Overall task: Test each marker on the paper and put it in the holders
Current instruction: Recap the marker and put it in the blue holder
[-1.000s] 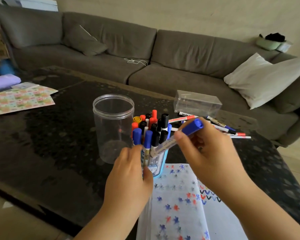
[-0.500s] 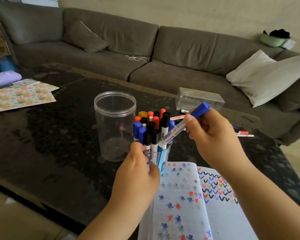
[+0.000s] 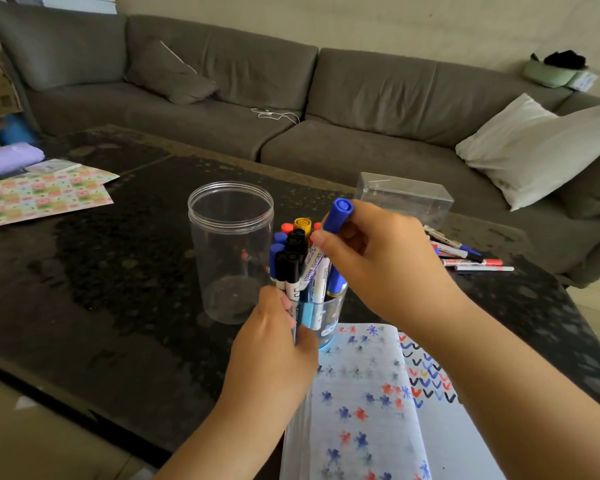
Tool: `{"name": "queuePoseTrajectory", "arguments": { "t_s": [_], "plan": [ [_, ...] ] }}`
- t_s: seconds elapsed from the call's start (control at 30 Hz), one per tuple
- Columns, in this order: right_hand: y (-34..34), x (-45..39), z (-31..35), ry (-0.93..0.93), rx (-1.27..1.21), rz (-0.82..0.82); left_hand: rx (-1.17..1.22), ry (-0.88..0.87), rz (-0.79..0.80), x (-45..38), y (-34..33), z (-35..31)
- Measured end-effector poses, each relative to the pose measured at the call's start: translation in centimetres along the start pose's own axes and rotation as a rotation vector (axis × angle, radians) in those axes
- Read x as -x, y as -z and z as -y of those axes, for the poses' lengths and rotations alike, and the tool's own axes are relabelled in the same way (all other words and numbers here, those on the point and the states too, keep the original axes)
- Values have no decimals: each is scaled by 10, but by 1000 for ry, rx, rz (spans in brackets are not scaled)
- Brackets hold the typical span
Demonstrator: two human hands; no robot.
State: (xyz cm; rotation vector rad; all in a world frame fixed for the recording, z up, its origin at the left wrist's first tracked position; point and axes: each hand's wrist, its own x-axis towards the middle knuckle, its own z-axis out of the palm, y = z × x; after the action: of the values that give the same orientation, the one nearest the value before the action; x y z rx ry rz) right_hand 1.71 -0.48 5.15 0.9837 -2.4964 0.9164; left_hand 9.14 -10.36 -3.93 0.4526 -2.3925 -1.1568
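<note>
The right hand (image 3: 378, 261) pinches a blue-capped marker (image 3: 321, 252) near its cap, thumb and fingers curled round it, the barrel slanting down into the small holder (image 3: 329, 315) — a clear cup already crowded with black-, blue-, red- and yellow-capped markers. The white barrel carries dark lettering that reads as "BOARD MARKER", partly hidden. The left hand (image 3: 274, 348) grips the holder's near side, fingers wrapped round its wall. Just left of it stands a taller clear jar (image 3: 231, 251), touching or nearly touching the cup. In front of the holder lies the open paper (image 3: 368, 403), covered in blue and red star-like blots, with rows of coloured ticks on its right page. Loose markers (image 3: 465, 256) lie on the dark table (image 3: 101, 289) to the right, near a clear plastic box (image 3: 406, 197).
</note>
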Motion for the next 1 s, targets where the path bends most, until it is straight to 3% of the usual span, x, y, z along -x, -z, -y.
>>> {"name": "queuePoseTrajectory", "arguments": {
  "t_s": [0.13, 0.57, 0.83, 0.93, 1.0],
  "plan": [
    [3, -15, -1, -111, -40, 61, -6, -8, 4, -1, 0, 0],
    [8, -42, 16, -18, 191, 329, -31, 33, 72, 2, 4, 0],
    [13, -51, 15, -88, 210, 443, -29, 36, 109, 4, 7, -3],
    [15, -52, 16, -74, 244, 456, -51, 44, 121, 5, 8, -3],
    [18, -52, 17, -28, 217, 372, -70, 37, 133, 4, 9, -4]
  ]
}}
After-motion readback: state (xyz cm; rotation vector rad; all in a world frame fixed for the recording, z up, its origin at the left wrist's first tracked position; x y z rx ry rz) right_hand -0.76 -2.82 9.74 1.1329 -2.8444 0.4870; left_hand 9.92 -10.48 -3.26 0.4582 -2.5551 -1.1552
